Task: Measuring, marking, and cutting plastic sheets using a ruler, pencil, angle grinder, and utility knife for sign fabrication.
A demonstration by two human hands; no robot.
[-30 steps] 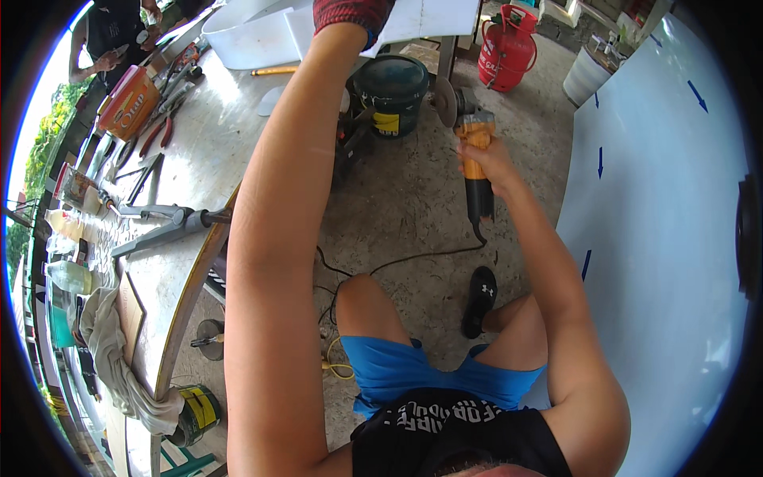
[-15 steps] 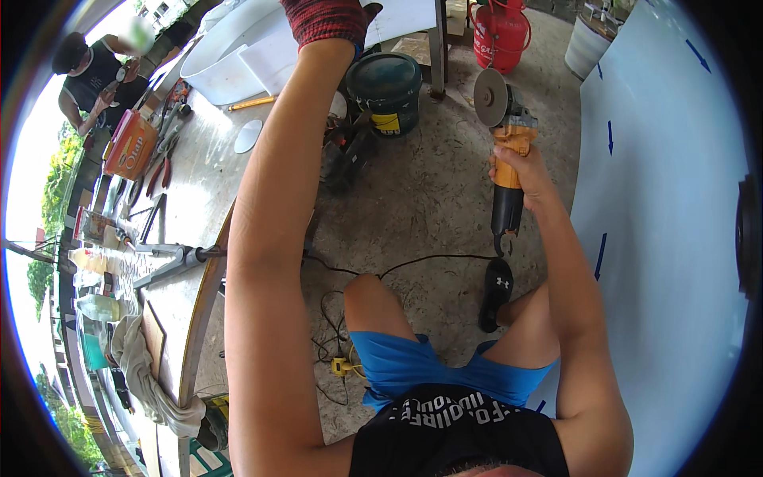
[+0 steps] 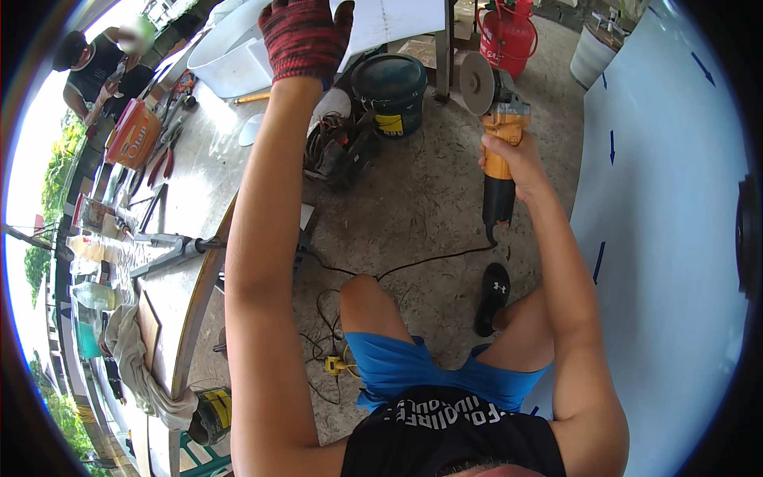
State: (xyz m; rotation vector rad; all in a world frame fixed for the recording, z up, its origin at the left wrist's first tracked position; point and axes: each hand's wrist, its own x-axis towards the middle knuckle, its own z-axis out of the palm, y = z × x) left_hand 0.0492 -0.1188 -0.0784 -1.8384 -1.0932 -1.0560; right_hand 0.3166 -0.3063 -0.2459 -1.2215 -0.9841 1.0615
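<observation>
My right hand (image 3: pixel 515 157), bare, is wrapped around the yellow and black body of an angle grinder (image 3: pixel 502 131). Its grey disc (image 3: pixel 478 84) is at the far end, and a cord trails from the near end. My left hand (image 3: pixel 306 38) wears a red and black knit glove and is stretched out at the top edge, next to a white curved panel (image 3: pixel 381 24) on the table. The gloved thumb stands apart from the fingers, whose tips are partly cut off by the edge. Nothing shows in that hand.
A worktable (image 3: pixel 203 171) on the left carries pliers (image 3: pixel 167 159), an orange tub (image 3: pixel 132 137) and a rag (image 3: pixel 135 350). A dark bucket (image 3: pixel 389 87) and red gas cylinder (image 3: pixel 509 40) stand beyond. A cord (image 3: pixel 429 258) crosses the floor. A large pale-blue panel (image 3: pixel 660 238) rises at right.
My left hand has come slightly nearer and left, so more of the glove shows. The grinder has shifted a little left and nearer, its disc turned slightly. The other person's arms at the far left moved.
</observation>
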